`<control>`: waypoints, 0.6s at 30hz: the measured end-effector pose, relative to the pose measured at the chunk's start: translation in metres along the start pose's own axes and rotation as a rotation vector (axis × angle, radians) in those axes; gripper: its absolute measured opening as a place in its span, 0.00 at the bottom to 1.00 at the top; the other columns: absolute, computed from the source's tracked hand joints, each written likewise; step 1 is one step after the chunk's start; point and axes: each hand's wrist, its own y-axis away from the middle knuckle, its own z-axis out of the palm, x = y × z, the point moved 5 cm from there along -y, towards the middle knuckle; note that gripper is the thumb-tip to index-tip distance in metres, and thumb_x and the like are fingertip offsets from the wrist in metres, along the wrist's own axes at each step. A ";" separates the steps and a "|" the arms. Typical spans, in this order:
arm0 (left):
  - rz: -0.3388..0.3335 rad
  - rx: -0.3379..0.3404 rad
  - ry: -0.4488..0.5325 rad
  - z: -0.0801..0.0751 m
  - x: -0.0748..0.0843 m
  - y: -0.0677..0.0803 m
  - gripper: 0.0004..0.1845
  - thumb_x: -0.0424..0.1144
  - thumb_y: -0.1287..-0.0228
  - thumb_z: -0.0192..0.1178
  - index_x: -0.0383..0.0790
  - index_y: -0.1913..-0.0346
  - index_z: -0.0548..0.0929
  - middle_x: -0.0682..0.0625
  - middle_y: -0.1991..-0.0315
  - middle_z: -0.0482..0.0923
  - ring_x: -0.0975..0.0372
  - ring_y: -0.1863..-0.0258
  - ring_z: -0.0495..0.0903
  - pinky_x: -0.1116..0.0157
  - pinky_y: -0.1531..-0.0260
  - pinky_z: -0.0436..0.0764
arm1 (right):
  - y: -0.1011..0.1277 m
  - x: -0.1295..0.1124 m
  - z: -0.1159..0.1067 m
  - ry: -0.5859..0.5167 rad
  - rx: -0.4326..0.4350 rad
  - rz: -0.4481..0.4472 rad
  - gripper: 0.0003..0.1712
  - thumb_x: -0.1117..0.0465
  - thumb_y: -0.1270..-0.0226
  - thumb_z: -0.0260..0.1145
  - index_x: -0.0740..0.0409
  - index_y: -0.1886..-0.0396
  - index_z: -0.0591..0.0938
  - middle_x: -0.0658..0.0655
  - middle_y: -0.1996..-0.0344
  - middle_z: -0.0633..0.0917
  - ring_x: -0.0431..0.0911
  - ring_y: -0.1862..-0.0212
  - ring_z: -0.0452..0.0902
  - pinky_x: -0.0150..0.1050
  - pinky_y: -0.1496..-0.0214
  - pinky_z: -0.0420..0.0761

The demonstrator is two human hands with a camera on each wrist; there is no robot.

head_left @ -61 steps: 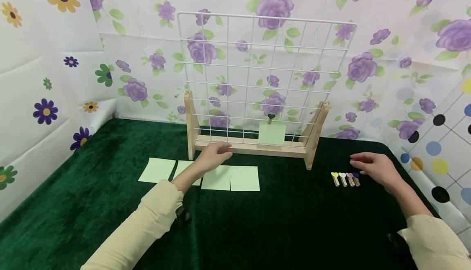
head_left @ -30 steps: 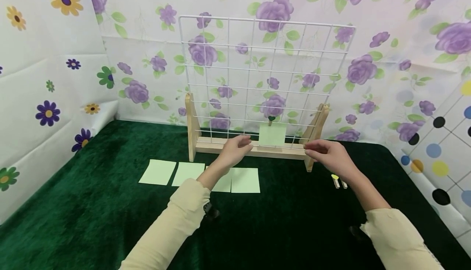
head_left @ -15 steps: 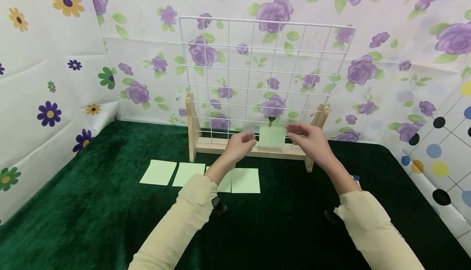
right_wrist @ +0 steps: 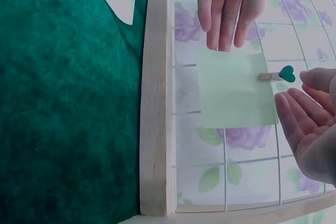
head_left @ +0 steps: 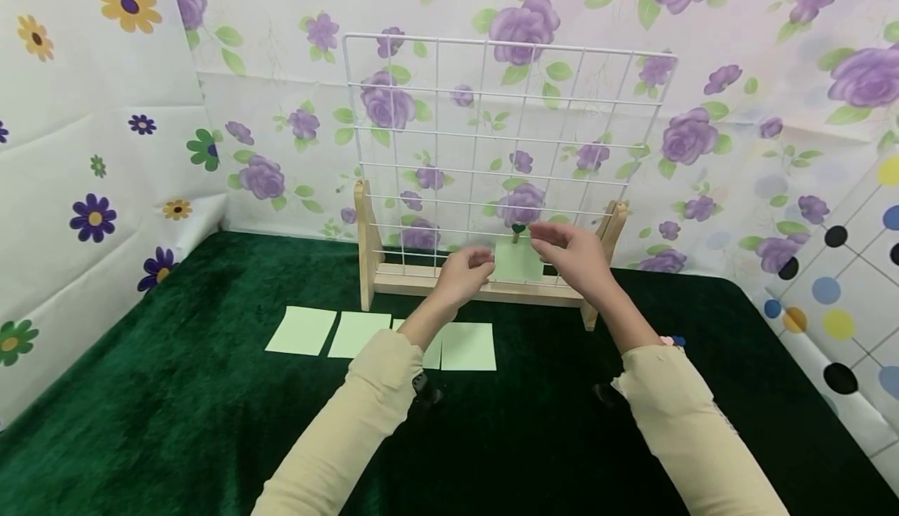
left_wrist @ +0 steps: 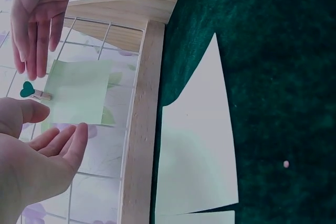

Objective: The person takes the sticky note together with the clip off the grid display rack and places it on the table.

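We see a pale green square note hanging flat against the low part of the white wire grid, held at its top edge by a small wooden clip with a dark green heart. The note hangs straight, its lower edge just above the wooden base rail of the grid's stand. In the right wrist view the clip sits on the middle of the note's top edge and grips one grid wire.
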 end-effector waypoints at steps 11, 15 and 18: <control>0.002 0.040 -0.025 0.003 0.005 -0.003 0.20 0.35 0.29 0.53 0.33 0.36 0.73 0.41 0.41 0.76 0.54 0.48 0.79 0.63 0.53 0.79 | -0.017 -0.005 0.015 -0.102 -0.049 0.030 0.23 0.61 0.27 0.60 0.62 0.35 0.74 0.62 0.41 0.78 0.51 0.43 0.76 0.39 0.52 0.81; 0.003 0.055 -0.008 0.002 0.005 -0.004 0.19 0.34 0.28 0.53 0.33 0.38 0.75 0.42 0.42 0.77 0.54 0.49 0.80 0.63 0.53 0.79 | -0.021 -0.006 0.018 -0.090 -0.044 0.043 0.23 0.61 0.27 0.59 0.63 0.35 0.73 0.62 0.40 0.77 0.52 0.44 0.77 0.40 0.52 0.81; 0.003 0.063 0.029 0.001 0.004 -0.003 0.18 0.33 0.28 0.53 0.33 0.39 0.76 0.41 0.43 0.78 0.54 0.50 0.80 0.63 0.52 0.79 | -0.023 -0.006 0.019 -0.066 -0.041 0.046 0.23 0.61 0.26 0.58 0.63 0.35 0.74 0.62 0.41 0.78 0.52 0.45 0.78 0.40 0.53 0.81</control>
